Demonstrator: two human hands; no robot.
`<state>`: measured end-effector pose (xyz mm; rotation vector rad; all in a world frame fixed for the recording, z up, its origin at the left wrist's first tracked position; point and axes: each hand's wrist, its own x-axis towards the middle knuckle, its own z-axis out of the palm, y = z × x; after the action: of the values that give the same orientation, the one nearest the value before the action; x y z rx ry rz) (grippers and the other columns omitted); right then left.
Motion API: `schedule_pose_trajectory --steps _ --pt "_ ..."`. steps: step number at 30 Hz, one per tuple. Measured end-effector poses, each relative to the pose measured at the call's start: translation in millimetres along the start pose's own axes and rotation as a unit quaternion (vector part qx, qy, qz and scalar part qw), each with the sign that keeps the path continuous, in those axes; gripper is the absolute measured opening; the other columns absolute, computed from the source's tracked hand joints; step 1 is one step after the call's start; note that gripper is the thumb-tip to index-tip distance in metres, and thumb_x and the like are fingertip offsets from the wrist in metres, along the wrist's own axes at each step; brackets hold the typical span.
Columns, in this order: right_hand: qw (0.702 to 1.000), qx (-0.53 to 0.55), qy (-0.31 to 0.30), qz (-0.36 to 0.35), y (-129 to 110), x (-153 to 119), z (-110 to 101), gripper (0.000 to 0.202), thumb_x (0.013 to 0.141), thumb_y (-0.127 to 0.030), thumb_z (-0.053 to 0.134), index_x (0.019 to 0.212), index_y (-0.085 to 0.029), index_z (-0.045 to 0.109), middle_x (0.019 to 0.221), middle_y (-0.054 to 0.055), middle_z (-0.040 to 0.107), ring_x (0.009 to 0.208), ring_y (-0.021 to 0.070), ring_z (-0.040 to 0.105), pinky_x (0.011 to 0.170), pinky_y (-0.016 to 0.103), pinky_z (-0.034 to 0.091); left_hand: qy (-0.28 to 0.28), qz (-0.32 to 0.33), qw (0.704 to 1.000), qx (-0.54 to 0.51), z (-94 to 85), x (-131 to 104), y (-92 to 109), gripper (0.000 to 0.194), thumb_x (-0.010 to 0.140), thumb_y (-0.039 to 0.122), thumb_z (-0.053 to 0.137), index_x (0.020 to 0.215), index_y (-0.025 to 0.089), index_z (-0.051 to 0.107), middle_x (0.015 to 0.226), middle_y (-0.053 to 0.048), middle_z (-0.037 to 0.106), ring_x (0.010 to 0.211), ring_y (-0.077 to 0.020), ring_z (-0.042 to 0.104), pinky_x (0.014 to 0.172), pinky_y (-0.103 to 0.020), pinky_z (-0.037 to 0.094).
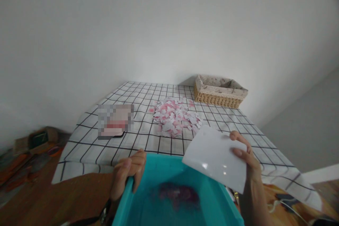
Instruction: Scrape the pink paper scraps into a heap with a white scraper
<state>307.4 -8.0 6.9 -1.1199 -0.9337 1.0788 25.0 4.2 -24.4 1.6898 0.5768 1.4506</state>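
My left hand [129, 171] is closed over the left rim of a teal plastic tub [143, 197]. Dark reddish-purple stuff [178, 194] lies on the tub's floor, too blurred to make out. Between the thumb and fingers of my right hand [245, 152] is a glossy white sheet [215, 155], tilted above the tub's right side and the table edge. Just beyond the sheet, a heap of torn pink and white paper scraps [174, 116] is spread on the checked tablecloth [144, 141].
At the table's back right stands a wicker basket [218, 97] with a cloth lining. A pixelated phone-like object [116, 122] lies on the left. A cardboard box [39, 139] is on the floor at far left. A dark device with a white cable [287, 199] sits low right.
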Motion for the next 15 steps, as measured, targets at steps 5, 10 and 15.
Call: schedule_pose_trajectory --steps 5,10,15 --pt "0.993 0.059 0.099 0.012 1.5 10.8 2.1 0.030 0.068 -0.033 0.059 0.096 -0.027 0.052 0.083 0.002 0.063 0.061 0.0184 0.060 0.045 0.026 0.042 -0.013 -0.005 1.000 0.008 -3.5 0.8 1.5 0.064 0.095 0.031 0.017 0.035 0.017 0.035 0.035 0.000 0.040 0.040 -0.0135 0.039 0.062 -0.037 0.036" --pt "0.979 0.122 0.157 0.049 5.5 22.8 0.6 0.036 0.071 -0.031 0.060 0.106 -0.025 0.055 0.093 0.004 0.065 0.068 0.0190 0.062 0.045 0.026 0.046 -0.021 0.019 1.000 0.012 -0.9 3.8 5.4 0.062 0.096 0.029 0.016 0.037 0.018 0.035 0.034 0.001 0.041 0.039 -0.0135 0.037 0.060 -0.036 0.035" --pt "0.963 0.228 0.145 -0.008 5.5 28.8 -1.8 0.027 0.069 -0.023 0.063 0.096 -0.022 0.060 0.083 0.000 0.064 0.061 0.0104 0.058 0.047 0.020 0.047 -0.003 0.041 0.999 0.008 3.0 5.2 4.9 0.062 0.096 0.032 0.018 0.037 0.018 0.033 0.034 0.002 0.039 0.038 -0.0133 0.036 0.057 -0.033 0.035"
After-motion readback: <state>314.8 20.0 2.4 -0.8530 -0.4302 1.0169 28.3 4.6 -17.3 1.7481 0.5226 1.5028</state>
